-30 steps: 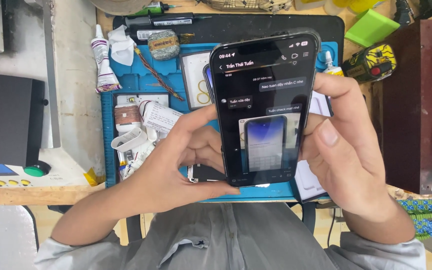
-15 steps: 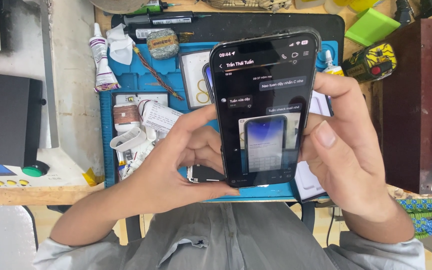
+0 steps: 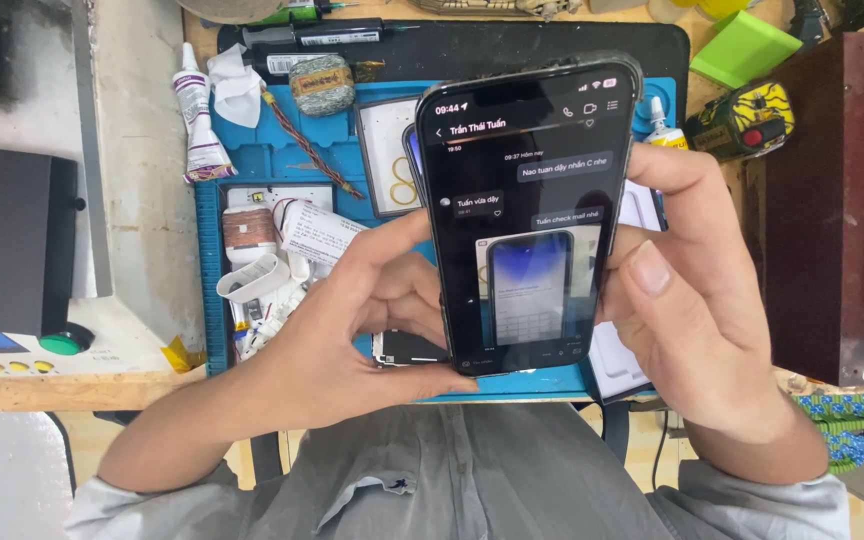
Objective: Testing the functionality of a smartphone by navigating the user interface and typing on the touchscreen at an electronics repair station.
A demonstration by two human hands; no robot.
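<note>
A dark smartphone (image 3: 527, 215) is held upright in front of me with its screen lit, showing a chat with a picture of a phone in it. My left hand (image 3: 372, 320) grips its left edge and lower corner. On the other side my right hand (image 3: 697, 290) wraps the right edge, thumb resting on the side of the screen. Both hands hover over a blue work mat (image 3: 252, 165). A small dark part (image 3: 407, 348) lies on the mat just under my left palm.
On the mat lie a white glue tube (image 3: 195, 110), a crumpled tissue (image 3: 235, 85), a braided cord (image 3: 307, 145), a tape roll (image 3: 250, 228) and white scraps (image 3: 257, 290). A green block (image 3: 747, 45) and a yellow-black tool (image 3: 742, 120) sit at the back right. A dark box (image 3: 832, 200) stands at the right.
The phone and both hands have stayed almost still; the view has shifted only slightly.
</note>
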